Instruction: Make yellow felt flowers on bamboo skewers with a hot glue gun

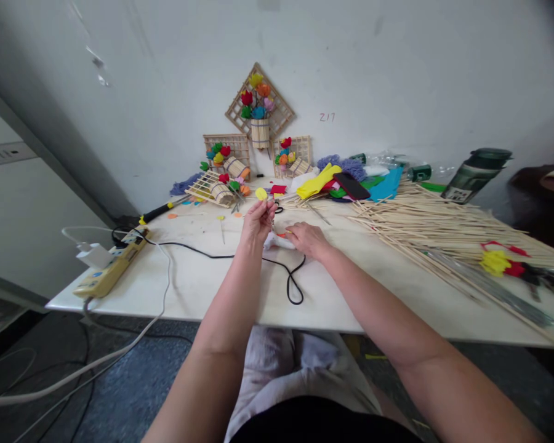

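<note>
My left hand is raised over the middle of the table, fingers pinched together. A small round yellow felt piece shows just above its fingertips, seemingly on a thin stem. Close on the right, my right hand is closed around a small white corded glue gun with an orange part by the fingers. The gun's tip points toward my left hand, though its exact contact is too small to tell. Its black cord loops on the table in front. Black scissor handles lie behind my hands.
Lattice panels with felt flowers stand against the wall. Thin wooden sticks spread across the right. Coloured felt, a phone and a dark bottle sit behind. A power strip with cables is at the left edge.
</note>
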{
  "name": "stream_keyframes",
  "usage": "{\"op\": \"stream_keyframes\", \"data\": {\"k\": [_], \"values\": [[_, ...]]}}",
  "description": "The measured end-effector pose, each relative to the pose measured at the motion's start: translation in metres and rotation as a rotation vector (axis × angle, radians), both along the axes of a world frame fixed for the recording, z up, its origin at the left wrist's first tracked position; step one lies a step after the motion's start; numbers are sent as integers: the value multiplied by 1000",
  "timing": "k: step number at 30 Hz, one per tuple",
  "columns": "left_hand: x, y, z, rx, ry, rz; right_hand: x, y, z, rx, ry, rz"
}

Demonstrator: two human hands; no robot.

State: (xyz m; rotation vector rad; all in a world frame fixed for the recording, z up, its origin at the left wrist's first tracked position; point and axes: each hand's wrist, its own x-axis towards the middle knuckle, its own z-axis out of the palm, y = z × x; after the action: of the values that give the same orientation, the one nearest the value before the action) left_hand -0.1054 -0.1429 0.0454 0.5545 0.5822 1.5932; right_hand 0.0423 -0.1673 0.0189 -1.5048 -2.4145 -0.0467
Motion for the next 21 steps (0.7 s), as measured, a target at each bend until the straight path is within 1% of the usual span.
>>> {"op": "stream_keyframes", "data": {"k": [2,3,6,8,9,12,16,21], "values": [[1,0,0,-1,24,-8,9,7,0,26,47,-62],[2,0,-1,-2,40,-17,15,11,-1,41,73,-125],[6,1,-5,1,86,-49,35,25,-5,50,139,-373],[8,2,-9,3,112,-71,48,33,-8,4,156,-496],[10,2,-11,2,123,-80,53,36,-10,-20,159,-535],[13,1,-15,3,148,-105,60,40,-13,-60,164,-557],[15,0,-17,7,165,-124,58,40,-14,-25,154,-479],[16,-2,-16,14,168,-150,55,44,-19,-5,66,-414]]}}
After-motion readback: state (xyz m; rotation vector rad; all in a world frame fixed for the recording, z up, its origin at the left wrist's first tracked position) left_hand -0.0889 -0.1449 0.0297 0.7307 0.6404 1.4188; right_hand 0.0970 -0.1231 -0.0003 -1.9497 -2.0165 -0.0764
